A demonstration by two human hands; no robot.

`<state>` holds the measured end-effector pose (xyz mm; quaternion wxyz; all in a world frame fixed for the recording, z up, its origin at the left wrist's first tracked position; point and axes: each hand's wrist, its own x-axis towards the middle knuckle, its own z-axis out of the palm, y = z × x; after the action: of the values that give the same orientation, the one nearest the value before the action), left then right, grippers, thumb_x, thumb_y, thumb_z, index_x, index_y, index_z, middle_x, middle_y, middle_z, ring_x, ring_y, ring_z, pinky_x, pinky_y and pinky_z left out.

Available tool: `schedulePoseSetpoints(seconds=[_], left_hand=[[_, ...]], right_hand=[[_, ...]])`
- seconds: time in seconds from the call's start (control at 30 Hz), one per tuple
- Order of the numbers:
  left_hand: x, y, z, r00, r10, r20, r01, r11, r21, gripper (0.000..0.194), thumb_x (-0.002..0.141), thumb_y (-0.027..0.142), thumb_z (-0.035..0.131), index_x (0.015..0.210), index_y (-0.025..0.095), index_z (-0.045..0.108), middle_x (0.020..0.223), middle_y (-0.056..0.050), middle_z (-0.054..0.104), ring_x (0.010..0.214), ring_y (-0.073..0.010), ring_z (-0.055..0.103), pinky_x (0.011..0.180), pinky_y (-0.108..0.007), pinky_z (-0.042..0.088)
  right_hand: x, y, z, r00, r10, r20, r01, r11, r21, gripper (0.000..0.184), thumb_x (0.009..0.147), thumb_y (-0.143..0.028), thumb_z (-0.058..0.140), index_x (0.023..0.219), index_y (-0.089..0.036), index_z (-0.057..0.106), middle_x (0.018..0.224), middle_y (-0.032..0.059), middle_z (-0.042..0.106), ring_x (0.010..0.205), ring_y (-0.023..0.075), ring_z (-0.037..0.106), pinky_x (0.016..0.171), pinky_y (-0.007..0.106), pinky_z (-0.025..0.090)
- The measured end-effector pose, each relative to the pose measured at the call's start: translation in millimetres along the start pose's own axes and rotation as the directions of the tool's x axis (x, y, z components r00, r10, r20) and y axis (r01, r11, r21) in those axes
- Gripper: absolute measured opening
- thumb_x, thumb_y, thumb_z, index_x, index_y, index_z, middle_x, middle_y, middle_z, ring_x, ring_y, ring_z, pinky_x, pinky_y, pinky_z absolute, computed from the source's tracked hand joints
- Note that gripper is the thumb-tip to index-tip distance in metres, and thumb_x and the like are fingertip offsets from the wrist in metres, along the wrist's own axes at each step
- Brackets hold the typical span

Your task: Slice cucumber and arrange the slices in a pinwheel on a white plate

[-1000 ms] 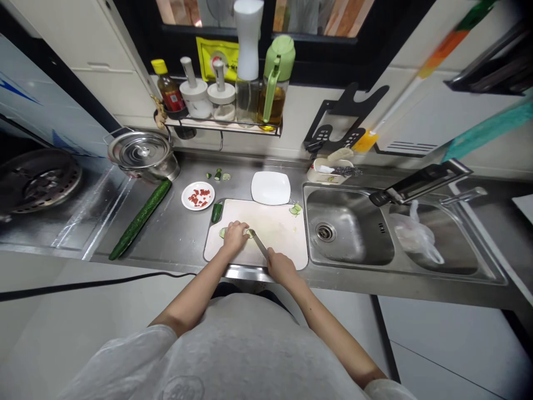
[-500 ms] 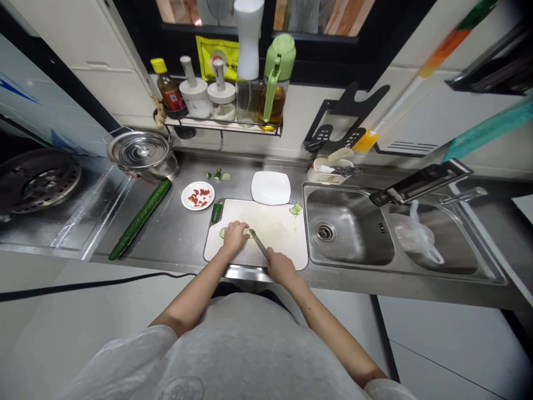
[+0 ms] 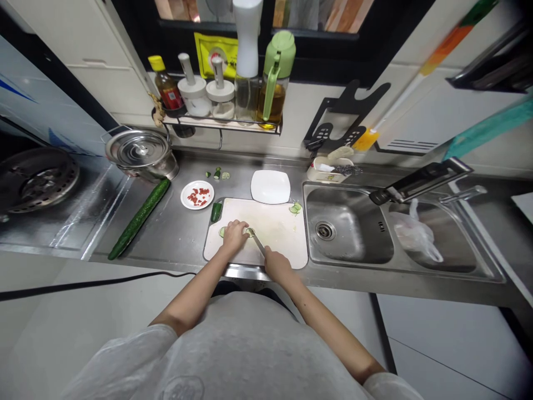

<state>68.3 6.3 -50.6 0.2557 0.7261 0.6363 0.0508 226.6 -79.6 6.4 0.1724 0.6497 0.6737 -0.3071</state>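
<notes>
On the white cutting board (image 3: 278,239), my left hand (image 3: 235,235) presses down with curled fingers over a pale green cucumber piece (image 3: 222,231), whose end shows left of the hand. My right hand (image 3: 277,265) is wrapped round the handle of a knife (image 3: 259,243). The blade points away from me, its tip close beside my left fingertips, where some pale cut flesh shows. A few thin cucumber slices (image 3: 295,208) lie at the board's far right corner. A dark green cucumber chunk (image 3: 216,211) rests at the far left corner.
A round plate (image 3: 185,197) with red chopped bits and a white square dish (image 3: 270,187) stand behind the board. Left lies a whole cucumber (image 3: 139,219), near a lidded steel pot (image 3: 144,153). The sink (image 3: 353,244) borders the board's right side.
The knife and my right hand have shifted very slightly left. My left hand stays in place on the cucumber. The view has tilted a little.
</notes>
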Motion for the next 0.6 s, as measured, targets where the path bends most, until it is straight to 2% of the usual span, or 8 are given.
schedulePoseSetpoints(seconds=[0.3,0.6], left_hand=[[-3,0,-0.7,1.0,-0.005,0.005,0.005,1.0,0.001,0.031,0.08,0.03,0.06,0.111,0.026,0.062,0.11,-0.006,0.059,0.109,-0.0244,0.047,0.093,-0.035,0.036],[-1,0,-1.9,0.999,-0.011,0.041,0.009,0.999,0.038,0.033,0.081,0.03,0.059,0.114,0.026,0.06,0.115,-0.007,0.057,0.112,-0.0249,0.045,0.093,-0.036,0.034]], right_hand=[[-3,-8,-1,0.999,0.024,0.026,-0.023,0.999,-0.026,0.033,0.086,-0.007,0.038,0.117,-0.016,0.042,0.097,0.0137,0.066,0.094,0.0239,0.064,0.07,0.029,0.042],[-7,1,12,1.0,0.019,0.003,-0.019,0.999,-0.043,0.034,0.086,-0.006,0.039,0.117,-0.016,0.042,0.096,0.0141,0.067,0.094,0.0244,0.064,0.071,0.029,0.041]])
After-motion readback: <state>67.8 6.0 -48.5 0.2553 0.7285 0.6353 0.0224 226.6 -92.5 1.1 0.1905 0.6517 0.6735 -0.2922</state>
